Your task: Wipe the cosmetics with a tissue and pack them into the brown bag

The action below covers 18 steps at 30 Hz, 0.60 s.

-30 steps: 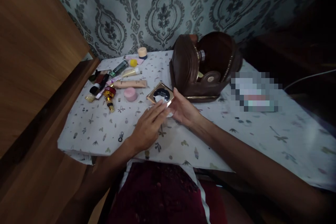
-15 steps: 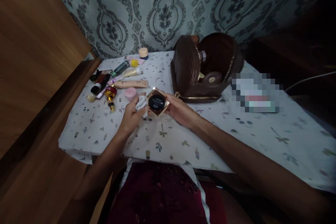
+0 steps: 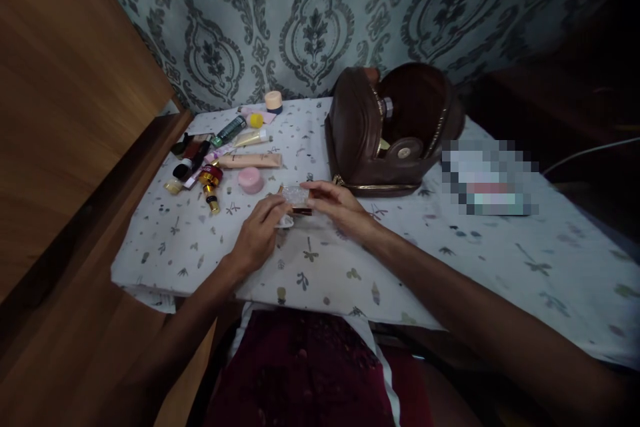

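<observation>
Item 1: gold-edged compact, held between the fingers of both hands, low over the bench. Change: half a second ago its black label disc faced up; now that disc is out of view and a pale, glinting face shows, with a dark reddish-brown edge on the near side. Whether the lid is parted cannot be told.

Item 2: left hand. Fingers drawn in, bunched over a white wipe and up against the compact's left end; earlier, hand and wipe stood just beside it.

Item 3: right hand. Fingers narrow, gripping the compact's right end, as before.

Bearing on the work, as judged: the turn brings another face to the wipe, with both hands steadying the piece.

Surroundings, unmoved: pink jar, just beyond the left fingers; beige tube, beyond the jar; red-and-gold container, farther left of the left fingers; brown bag, unzipped, beyond and right of the right fingers.
</observation>
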Each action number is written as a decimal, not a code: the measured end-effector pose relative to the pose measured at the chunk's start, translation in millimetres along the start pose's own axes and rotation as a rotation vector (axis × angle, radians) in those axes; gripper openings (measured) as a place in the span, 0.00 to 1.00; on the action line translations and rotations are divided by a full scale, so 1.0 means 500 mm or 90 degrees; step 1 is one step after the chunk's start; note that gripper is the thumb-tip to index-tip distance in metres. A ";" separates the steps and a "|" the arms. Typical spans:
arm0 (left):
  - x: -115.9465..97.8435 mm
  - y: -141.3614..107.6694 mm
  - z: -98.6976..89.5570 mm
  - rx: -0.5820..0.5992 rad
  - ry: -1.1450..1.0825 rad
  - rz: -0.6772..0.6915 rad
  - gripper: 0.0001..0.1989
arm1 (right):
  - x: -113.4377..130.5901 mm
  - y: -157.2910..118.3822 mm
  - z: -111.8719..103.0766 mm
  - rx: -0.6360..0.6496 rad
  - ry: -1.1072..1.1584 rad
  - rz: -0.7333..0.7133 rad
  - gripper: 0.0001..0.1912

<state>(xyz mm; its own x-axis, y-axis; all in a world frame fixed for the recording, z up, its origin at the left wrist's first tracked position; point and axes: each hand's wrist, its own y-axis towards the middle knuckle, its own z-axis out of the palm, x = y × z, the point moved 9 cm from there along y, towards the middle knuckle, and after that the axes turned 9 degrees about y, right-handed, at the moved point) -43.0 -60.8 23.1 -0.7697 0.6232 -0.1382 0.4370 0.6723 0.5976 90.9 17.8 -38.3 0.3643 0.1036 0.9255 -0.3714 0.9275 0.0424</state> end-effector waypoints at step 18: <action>0.024 0.011 0.000 0.137 -0.046 -0.190 0.08 | 0.014 -0.012 0.027 0.125 -0.536 -0.127 0.63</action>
<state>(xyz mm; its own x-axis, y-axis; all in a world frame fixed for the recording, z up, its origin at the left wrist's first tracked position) -49.9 -49.6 24.9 -0.8463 0.4089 -0.3413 0.2925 0.8923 0.3438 84.0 8.0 -27.0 -0.2821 -0.4233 0.8610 -0.5361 0.8138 0.2244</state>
